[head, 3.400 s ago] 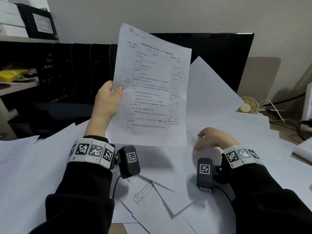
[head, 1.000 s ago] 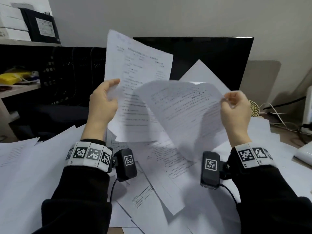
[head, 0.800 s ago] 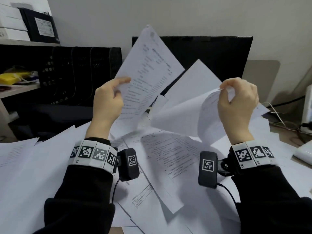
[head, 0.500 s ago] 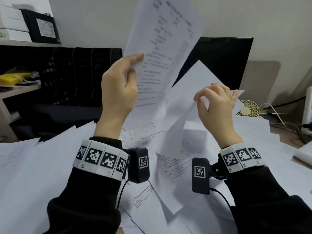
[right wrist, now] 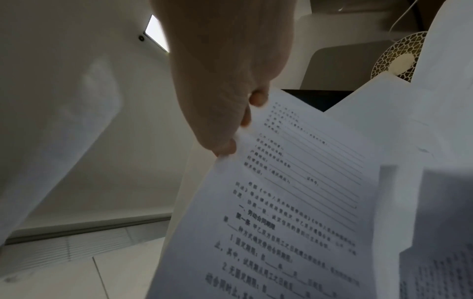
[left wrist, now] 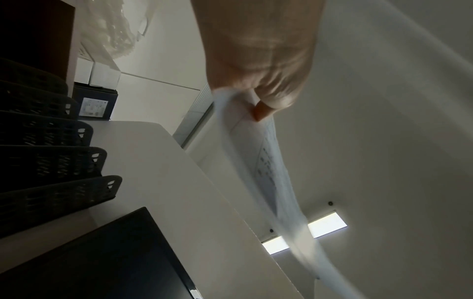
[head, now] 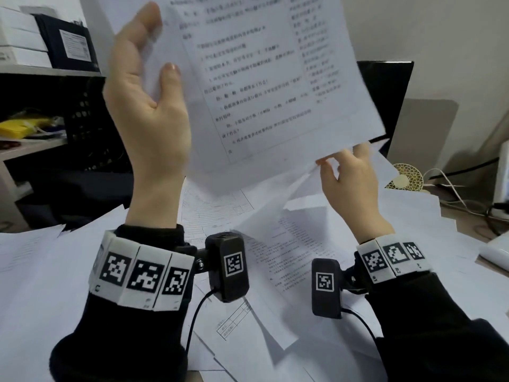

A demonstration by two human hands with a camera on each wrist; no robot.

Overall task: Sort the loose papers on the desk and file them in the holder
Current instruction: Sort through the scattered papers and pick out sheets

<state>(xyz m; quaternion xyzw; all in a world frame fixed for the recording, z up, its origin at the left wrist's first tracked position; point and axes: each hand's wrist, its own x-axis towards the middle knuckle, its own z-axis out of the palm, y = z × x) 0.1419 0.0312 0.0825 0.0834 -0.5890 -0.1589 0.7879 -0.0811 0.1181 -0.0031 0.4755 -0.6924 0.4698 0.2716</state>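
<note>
So over on the far left there's the black file holder (head: 91, 122) sitting on the shelf side of the desk, slots facing up, and it's looking pretty much unused so far. Nothing's blocking the way to it from what I can see, so there's open room to swing a page over there.

Next to it the left hand (head: 148, 117) is raised up high, thumb pressing the left edge of a printed sheet (head: 264, 78) against the fingers behind it, so that hand is gripping the page. My guess is it's being held up near the face to read it and decide where it goes. The sheet is tilting, and its lower right corner is hanging just above the other hand.

Below all that, the loose papers (head: 275, 244) are lying all over the desk (head: 493, 271), overlapping at every angle, edges sticking out everywhere. Honestly the task looks barely started.

The right hand (head: 349, 186) is lower, pinching the top edge of a second page (right wrist: 294, 192) between thumb and fingertips, lifting it off the pile. Probably being brought in under the first one to stack them. Behind it there's a dark monitor (head: 385, 106), so not much room going back, and on the far right a little fan (head: 405, 175) and some cables (head: 454, 194) crowding that side.
</note>
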